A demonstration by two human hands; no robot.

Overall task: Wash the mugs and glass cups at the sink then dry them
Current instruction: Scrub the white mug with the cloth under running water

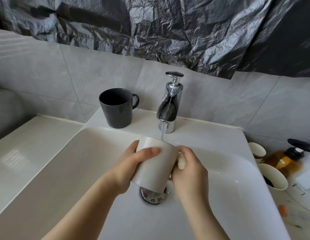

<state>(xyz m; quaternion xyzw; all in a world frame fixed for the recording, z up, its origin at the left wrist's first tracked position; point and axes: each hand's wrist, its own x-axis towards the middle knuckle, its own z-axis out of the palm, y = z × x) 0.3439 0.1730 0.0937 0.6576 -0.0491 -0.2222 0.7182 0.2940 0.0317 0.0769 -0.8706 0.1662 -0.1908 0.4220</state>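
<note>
A pale beige mug (155,168) is held tilted over the white sink (72,153), under the stream of water from the chrome tap (169,108). My left hand (133,163) grips its side, thumb across the front. My right hand (188,172) presses against the mug's right side and holds a small pale sponge or cloth (181,162). A dark grey mug (117,107) stands upright on the sink's back ledge, left of the tap. Two cream mugs stand on the counter at the right: one further back (258,150), one nearer (273,177).
The chrome drain (153,196) lies below the held mug. An amber pump bottle (287,157) stands on the right counter behind the cream mugs, beside a white object (306,177). Crinkled black plastic (168,28) hangs over the grey tiled wall.
</note>
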